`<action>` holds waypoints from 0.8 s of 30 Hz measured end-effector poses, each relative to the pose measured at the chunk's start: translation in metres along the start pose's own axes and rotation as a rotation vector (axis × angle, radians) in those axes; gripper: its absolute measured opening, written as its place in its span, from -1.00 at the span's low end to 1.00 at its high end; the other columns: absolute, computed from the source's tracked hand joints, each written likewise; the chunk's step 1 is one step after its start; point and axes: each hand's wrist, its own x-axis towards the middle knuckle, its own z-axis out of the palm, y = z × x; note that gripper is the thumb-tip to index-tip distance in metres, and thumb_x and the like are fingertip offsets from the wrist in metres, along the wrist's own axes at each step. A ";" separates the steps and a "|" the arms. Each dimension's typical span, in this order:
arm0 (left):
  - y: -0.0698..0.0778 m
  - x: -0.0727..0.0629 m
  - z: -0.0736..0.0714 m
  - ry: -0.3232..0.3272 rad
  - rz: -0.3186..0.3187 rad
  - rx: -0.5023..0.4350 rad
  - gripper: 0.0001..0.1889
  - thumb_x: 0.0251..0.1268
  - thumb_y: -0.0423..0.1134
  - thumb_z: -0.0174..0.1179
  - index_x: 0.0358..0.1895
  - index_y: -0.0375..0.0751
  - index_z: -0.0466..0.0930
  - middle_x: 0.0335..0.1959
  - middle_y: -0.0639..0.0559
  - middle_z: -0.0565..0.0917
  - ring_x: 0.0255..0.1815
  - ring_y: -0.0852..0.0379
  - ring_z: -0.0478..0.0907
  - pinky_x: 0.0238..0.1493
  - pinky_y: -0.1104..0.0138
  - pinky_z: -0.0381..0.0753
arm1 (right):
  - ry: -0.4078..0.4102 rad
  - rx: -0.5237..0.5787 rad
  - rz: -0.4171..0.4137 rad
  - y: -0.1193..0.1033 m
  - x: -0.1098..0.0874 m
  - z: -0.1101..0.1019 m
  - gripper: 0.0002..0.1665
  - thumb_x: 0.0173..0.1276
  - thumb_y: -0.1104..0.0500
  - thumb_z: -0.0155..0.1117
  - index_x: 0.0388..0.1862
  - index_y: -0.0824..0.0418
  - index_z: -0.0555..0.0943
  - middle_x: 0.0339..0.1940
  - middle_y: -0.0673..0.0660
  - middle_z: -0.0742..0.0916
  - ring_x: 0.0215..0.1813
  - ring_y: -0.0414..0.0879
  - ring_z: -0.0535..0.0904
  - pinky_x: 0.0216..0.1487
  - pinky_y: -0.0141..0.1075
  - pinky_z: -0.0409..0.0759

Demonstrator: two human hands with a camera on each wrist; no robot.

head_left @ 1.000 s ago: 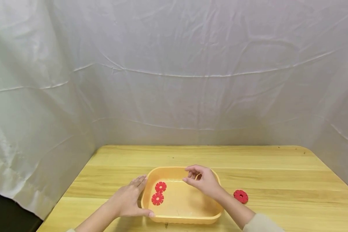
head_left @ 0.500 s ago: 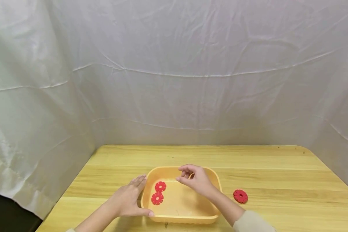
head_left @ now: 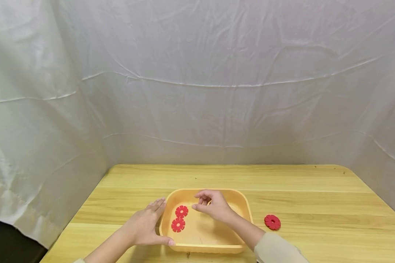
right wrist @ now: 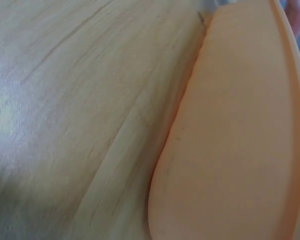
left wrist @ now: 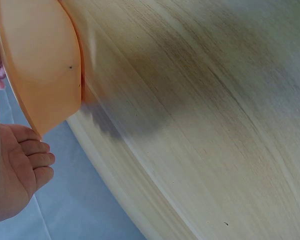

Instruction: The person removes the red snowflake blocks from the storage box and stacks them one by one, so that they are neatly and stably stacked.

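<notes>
Tray (head_left: 204, 249) touched by spread left hand (head_left: 147, 227), loosely curled right hand (head_left: 213, 206), now nearer red discs (head_left: 175, 225)

Tray (head_left: 210, 249) w/ 2 discs (head_left: 181, 225), R grip (head_left: 214, 207) over

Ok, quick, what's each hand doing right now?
Left hand: open, against the orange tray's left side.
Right hand: open, fingers loosely curled over the tray, nothing visibly held.

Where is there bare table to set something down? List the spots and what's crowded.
The table beyond the tray, to its far edge; right of the lone red disc; and left of the left hand. Crowded: the tray's left end, with two red discs inside and that hand at its rim; the right hand is over the tray.
</notes>
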 end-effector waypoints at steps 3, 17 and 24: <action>0.000 0.000 0.000 -0.002 0.001 0.001 0.21 -0.25 0.55 0.12 0.30 -0.49 0.23 0.32 -0.39 0.31 0.33 -0.28 0.29 0.18 -0.05 0.46 | -0.003 -0.005 0.000 0.001 0.002 0.004 -0.64 0.07 0.28 0.38 -0.20 0.51 0.59 -0.50 0.14 0.63 -0.48 -0.29 0.41 -0.47 -0.56 0.39; 0.000 -0.001 0.002 0.020 0.022 0.032 0.22 -0.24 0.58 0.07 0.28 -0.49 0.26 0.30 -0.38 0.33 0.30 -0.28 0.32 0.15 -0.03 0.49 | -0.058 0.038 0.039 0.002 0.006 0.029 -0.63 0.03 0.31 0.39 -0.21 0.54 0.58 -0.55 0.12 0.61 -0.52 -0.28 0.38 -0.54 -0.59 0.34; -0.001 -0.001 0.003 0.026 0.022 0.039 0.21 -0.23 0.58 0.07 0.28 -0.49 0.26 0.30 -0.38 0.33 0.31 -0.28 0.32 0.17 -0.02 0.48 | -0.091 0.056 0.065 0.003 0.006 0.037 -0.65 0.03 0.30 0.41 -0.24 0.51 0.59 -0.55 0.03 0.56 -0.51 -0.26 0.37 -0.56 -0.58 0.32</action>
